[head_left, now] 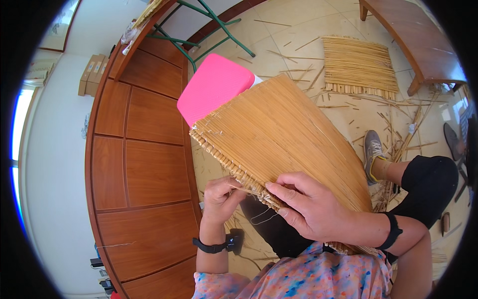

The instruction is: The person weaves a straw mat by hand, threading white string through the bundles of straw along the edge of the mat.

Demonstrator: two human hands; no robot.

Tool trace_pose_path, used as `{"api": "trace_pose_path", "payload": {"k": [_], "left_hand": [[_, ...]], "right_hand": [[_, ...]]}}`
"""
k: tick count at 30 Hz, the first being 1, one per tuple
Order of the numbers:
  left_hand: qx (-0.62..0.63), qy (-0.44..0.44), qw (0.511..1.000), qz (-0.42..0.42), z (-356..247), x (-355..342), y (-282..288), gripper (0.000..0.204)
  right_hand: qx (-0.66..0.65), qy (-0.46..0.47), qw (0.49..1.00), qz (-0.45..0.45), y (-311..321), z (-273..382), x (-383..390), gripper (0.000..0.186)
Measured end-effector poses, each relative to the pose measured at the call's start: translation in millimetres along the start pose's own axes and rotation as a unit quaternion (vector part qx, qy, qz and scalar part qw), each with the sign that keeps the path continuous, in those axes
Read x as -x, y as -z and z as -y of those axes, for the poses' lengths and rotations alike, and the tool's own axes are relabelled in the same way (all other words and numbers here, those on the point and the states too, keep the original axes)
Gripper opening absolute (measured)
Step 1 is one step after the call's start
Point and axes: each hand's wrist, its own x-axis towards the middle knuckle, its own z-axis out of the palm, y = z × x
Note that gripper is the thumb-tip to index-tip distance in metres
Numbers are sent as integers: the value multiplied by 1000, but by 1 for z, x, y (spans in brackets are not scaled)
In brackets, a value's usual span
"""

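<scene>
Across my lap lies a woven straw mat (284, 134), its long stalks side by side and its bound edge toward my left. Along that edge run knotted stalk ends and pale thread. With fingers pinched, my left hand (221, 197) holds a thin straw strand at the bound edge. My right hand (313, 202) grips the same edge just beside it, thumb and forefinger pressed on the border. A loose loop of thread (264, 218) hangs below the edge between my hands. The mat's far end rests over a pink, rounded plastic thing (214, 87).
A brown wooden panelled desk (154, 164) stands close on my left. Another straw mat (358, 67) lies on the tiled floor ahead, with loose stalks (408, 134) scattered around. A wooden bench (408, 40) is at the far right, a green metal frame (219, 25) at the back.
</scene>
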Motion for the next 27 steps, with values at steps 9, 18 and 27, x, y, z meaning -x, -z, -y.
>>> {"api": "trace_pose_path", "payload": {"k": [9, 18, 27], "left_hand": [[34, 72, 997, -2, -8, 4, 2, 7], [7, -21, 998, -52, -23, -14, -21, 10], [65, 12, 998, -24, -22, -14, -18, 17]], "right_hand": [[35, 5, 999, 24, 6, 1, -1, 49], [40, 8, 999, 25, 8, 3, -4, 54], [42, 9, 998, 35, 7, 1, -4, 56]]}}
